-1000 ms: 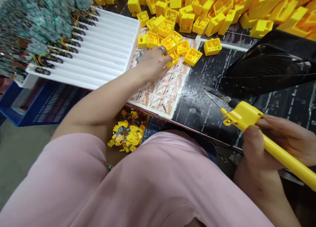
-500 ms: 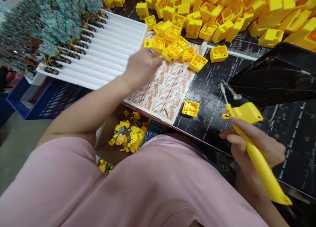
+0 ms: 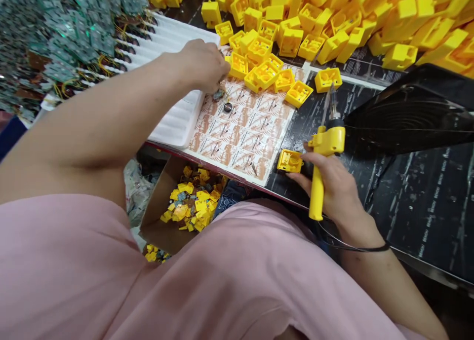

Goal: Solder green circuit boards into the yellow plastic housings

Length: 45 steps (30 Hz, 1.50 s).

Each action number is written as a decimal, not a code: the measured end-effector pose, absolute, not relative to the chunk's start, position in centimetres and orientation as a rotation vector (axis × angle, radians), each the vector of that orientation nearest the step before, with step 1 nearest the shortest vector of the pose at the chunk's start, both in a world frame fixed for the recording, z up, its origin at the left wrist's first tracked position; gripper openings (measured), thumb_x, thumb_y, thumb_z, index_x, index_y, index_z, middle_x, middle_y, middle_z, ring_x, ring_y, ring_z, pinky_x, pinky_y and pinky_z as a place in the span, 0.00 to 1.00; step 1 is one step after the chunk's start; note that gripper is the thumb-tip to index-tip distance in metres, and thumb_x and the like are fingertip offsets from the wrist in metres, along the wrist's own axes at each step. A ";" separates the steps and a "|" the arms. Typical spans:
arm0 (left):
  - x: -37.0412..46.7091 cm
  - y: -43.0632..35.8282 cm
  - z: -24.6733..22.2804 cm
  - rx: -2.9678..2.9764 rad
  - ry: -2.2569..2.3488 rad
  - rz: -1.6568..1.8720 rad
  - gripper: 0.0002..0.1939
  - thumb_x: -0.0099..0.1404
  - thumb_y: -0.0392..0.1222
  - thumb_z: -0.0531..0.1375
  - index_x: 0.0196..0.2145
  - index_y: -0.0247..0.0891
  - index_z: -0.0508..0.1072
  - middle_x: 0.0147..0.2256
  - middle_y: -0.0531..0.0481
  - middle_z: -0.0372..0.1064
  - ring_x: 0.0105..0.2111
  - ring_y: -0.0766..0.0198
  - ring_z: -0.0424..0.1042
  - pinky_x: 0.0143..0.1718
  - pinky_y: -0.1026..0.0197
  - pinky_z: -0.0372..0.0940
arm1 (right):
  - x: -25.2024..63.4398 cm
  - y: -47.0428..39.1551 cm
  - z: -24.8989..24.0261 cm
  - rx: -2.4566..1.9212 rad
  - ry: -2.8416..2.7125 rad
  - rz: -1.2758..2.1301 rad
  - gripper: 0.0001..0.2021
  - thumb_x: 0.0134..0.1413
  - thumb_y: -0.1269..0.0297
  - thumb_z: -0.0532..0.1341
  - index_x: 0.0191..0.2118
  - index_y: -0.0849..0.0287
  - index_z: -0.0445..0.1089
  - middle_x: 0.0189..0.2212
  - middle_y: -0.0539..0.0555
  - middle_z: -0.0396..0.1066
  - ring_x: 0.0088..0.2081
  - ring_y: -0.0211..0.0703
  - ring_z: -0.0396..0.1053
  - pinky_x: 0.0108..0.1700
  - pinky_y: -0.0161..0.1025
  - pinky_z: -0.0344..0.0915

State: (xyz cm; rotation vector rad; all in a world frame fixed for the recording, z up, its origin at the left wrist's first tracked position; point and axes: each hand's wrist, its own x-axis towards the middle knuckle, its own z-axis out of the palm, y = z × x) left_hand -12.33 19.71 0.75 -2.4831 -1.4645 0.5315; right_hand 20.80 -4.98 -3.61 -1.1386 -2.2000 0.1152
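My left hand (image 3: 205,66) is closed above the printed sheet, beside the leftmost yellow housings. From under its fingers shows a small grey-green circuit board (image 3: 218,94), with a thin wire running to a round dark disc (image 3: 227,107) over the sheet; the grip itself is mostly hidden. In my right hand (image 3: 333,184) is a yellow soldering gun (image 3: 328,141), its metal tip pointing away from me. Thumb and fingers of that same hand reach around a small open yellow housing (image 3: 290,161) lying on the black mat near the table edge.
Yellow housings (image 3: 266,73) lie loosely on the printed sheet (image 3: 255,132), with a large heap (image 3: 370,14) behind. Wired circuit boards (image 3: 85,29) are piled on a ridged white foam tray (image 3: 174,125). A black object (image 3: 411,110) stands at right. Below is a carton (image 3: 159,221) of yellow pieces.
My right hand has moved left with the soldering gun, now upright in view, and reached the single housing. My left hand has moved up and left; the wired disc now shows below it.
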 end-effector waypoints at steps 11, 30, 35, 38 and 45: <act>-9.0 6.4 5.1 -2.585 -1.480 -0.299 0.18 0.73 0.45 0.51 0.46 0.32 0.77 0.35 0.44 0.75 0.35 0.60 0.72 0.40 0.51 0.67 | 21.0 -6.2 -3.8 -1.135 -2.093 0.224 0.30 0.55 0.64 0.72 0.60 0.51 0.63 0.51 0.57 0.77 0.48 0.51 0.78 0.46 0.46 0.77; -5.0 -0.9 -2.2 -2.629 -1.534 -0.452 0.12 0.66 0.47 0.59 0.38 0.37 0.77 0.40 0.40 0.77 0.44 0.45 0.72 0.45 0.45 0.64 | 22.2 -7.6 -4.6 -1.108 -2.167 0.311 0.30 0.57 0.61 0.71 0.61 0.50 0.61 0.51 0.57 0.77 0.48 0.52 0.78 0.50 0.50 0.75; -4.9 -1.2 -2.9 -2.870 -1.523 -0.591 0.12 0.72 0.39 0.55 0.35 0.42 0.78 0.36 0.51 0.81 0.42 0.54 0.74 0.52 0.45 0.61 | 21.2 -7.7 -4.8 -1.141 -2.101 0.303 0.28 0.58 0.67 0.69 0.61 0.50 0.62 0.53 0.57 0.76 0.52 0.50 0.77 0.49 0.45 0.76; -4.8 -1.3 -2.6 -3.001 -1.503 -0.673 0.12 0.72 0.43 0.56 0.37 0.44 0.80 0.36 0.52 0.81 0.40 0.57 0.74 0.57 0.44 0.59 | 20.2 -7.1 -4.5 -1.123 -2.123 0.266 0.27 0.58 0.61 0.70 0.61 0.51 0.63 0.51 0.57 0.78 0.49 0.50 0.79 0.47 0.43 0.77; -3.3 -1.5 -2.5 -3.014 -1.555 -0.748 0.11 0.70 0.43 0.58 0.35 0.41 0.80 0.30 0.52 0.78 0.35 0.60 0.72 0.57 0.46 0.59 | 22.9 -9.2 -1.2 -1.100 -2.008 0.055 0.13 0.65 0.53 0.63 0.52 0.47 0.73 0.25 0.46 0.76 0.25 0.40 0.75 0.31 0.37 0.73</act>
